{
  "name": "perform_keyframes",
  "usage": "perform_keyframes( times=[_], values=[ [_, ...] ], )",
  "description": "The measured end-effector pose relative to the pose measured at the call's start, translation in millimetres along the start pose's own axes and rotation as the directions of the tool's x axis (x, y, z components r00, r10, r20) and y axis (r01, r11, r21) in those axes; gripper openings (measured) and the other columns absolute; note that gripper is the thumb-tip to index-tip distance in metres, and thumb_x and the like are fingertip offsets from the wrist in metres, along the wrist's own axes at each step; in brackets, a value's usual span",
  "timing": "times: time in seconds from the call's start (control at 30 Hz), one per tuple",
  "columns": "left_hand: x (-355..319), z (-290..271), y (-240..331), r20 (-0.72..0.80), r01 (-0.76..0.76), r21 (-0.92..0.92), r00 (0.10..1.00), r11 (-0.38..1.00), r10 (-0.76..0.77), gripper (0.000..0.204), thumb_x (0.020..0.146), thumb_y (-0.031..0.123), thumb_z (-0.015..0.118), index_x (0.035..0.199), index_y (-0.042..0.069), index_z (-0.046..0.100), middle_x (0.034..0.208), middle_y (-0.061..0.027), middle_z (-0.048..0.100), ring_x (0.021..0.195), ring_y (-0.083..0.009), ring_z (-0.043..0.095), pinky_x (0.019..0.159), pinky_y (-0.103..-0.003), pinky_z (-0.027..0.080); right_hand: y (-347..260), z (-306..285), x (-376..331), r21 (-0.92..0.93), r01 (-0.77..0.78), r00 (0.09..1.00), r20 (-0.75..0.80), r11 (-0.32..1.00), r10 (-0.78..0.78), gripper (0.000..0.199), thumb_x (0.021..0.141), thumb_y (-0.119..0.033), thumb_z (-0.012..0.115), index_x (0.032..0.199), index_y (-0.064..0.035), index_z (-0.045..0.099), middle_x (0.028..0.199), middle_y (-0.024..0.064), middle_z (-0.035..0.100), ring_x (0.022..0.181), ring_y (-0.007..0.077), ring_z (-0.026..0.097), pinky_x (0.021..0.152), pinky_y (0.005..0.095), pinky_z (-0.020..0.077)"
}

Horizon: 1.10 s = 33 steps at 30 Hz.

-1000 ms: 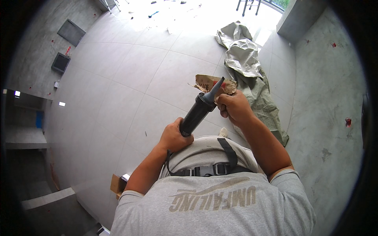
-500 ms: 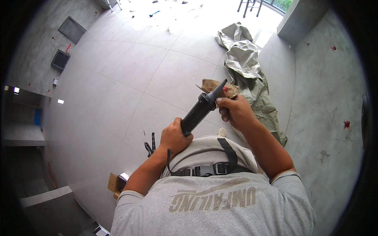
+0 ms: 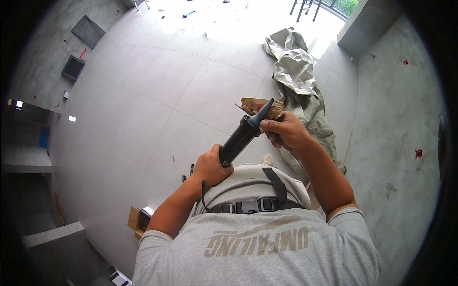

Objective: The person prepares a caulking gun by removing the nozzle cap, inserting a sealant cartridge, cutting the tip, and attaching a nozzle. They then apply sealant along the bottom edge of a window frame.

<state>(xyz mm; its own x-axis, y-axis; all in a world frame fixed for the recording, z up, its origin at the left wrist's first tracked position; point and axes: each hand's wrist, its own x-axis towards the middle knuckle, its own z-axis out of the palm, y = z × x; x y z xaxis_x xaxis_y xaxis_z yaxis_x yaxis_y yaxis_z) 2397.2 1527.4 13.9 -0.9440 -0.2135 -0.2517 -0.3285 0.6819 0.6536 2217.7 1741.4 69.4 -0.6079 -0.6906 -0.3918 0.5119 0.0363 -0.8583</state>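
A black cartridge tube (image 3: 240, 138) with a tapered black nozzle points up and to the right in front of my chest. My left hand (image 3: 211, 166) grips the lower end of the tube. My right hand (image 3: 284, 133) is closed around the nozzle end, fingers pinching near the tip. A torn brown paper scrap (image 3: 250, 104) lies on the floor just behind the nozzle. I wear a grey shirt and a harness strap with a buckle.
Crumpled grey sacks (image 3: 296, 76) lie along the right side by a concrete wall (image 3: 400, 124). A small cardboard box (image 3: 139, 221) sits on the tiled floor at lower left. Dark tools (image 3: 188, 172) lie near my left hand. Stool legs (image 3: 305, 6) stand at the top.
The tube and both hands have shifted slightly left and down against the floor. My right hand stays at the nozzle; the view has moved a little.
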Motion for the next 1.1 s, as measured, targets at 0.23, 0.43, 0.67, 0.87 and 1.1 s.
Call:
perform_keyframes(
  times=[0.23,0.43,0.67,0.87,1.1],
  values=[
    [14.2,-22.0,-22.4,0.416,0.096,-0.412,0.905,0.906,0.093,0.046,0.065,0.015,0.081,0.105,0.004,0.063,0.086,-0.0068,0.067,0.079,-0.0207,0.064,0.077,-0.034,0.052,21.1,-9.9,4.6,0.078,0.130,0.963,0.226,0.988,-0.145,0.022,0.095,-0.023,0.076,0.097,-0.0043,0.064,0.067,-0.0007,0.054,0.054,0.0079,0.049,0.046,0.0248,0.0410],
    [41.8,-19.6,-66.2,0.716,0.357,-0.653,0.579,0.668,0.391,0.054,0.057,0.014,0.086,0.105,0.003,0.064,0.085,-0.0066,0.065,0.078,-0.0190,0.063,0.075,-0.034,0.052,9.8,-5.1,9.8,0.035,0.245,0.901,0.361,0.969,-0.241,0.022,0.094,-0.017,0.076,0.105,-0.0027,0.063,0.073,0.0005,0.056,0.055,0.0072,0.050,0.046,0.0244,0.0413],
    [46.2,-22.9,-60.9,0.708,0.406,-0.700,0.506,0.587,0.494,0.055,0.056,0.013,0.088,0.103,0.000,0.063,0.084,-0.0097,0.066,0.074,-0.0208,0.064,0.069,-0.035,0.053,8.0,17.6,0.4,0.041,0.304,0.934,0.184,0.952,-0.306,0.028,0.090,-0.013,0.079,0.111,-0.0007,0.063,0.077,0.0014,0.060,0.055,0.0068,0.051,0.044,0.0230,0.0400],
    [43.5,-30.6,-61.1,0.705,0.433,-0.701,0.536,0.566,0.464,0.053,0.056,0.014,0.088,0.101,0.001,0.063,0.085,-0.0102,0.066,0.073,-0.0215,0.064,0.068,-0.035,0.054,20.8,20.7,1.6,0.062,0.240,0.960,0.131,0.969,-0.247,0.027,0.089,-0.015,0.081,0.107,-0.0013,0.065,0.073,-0.0008,0.060,0.055,0.0062,0.052,0.047,0.0223,0.0421],
    [41.3,-37.2,-52.2,0.719,0.461,-0.691,0.511,0.557,0.471,0.044,0.058,0.017,0.085,0.094,0.002,0.065,0.079,-0.0082,0.065,0.071,-0.0192,0.061,0.067,-0.034,0.051,6.1,2.4,7.6,-0.186,0.343,0.920,0.264,0.921,-0.289,0.030,0.086,-0.006,0.077,0.114,-0.0026,0.065,0.089,0.0031,0.067,0.080,0.0090,0.063,0.070,0.0269,0.0553]
  ],
)
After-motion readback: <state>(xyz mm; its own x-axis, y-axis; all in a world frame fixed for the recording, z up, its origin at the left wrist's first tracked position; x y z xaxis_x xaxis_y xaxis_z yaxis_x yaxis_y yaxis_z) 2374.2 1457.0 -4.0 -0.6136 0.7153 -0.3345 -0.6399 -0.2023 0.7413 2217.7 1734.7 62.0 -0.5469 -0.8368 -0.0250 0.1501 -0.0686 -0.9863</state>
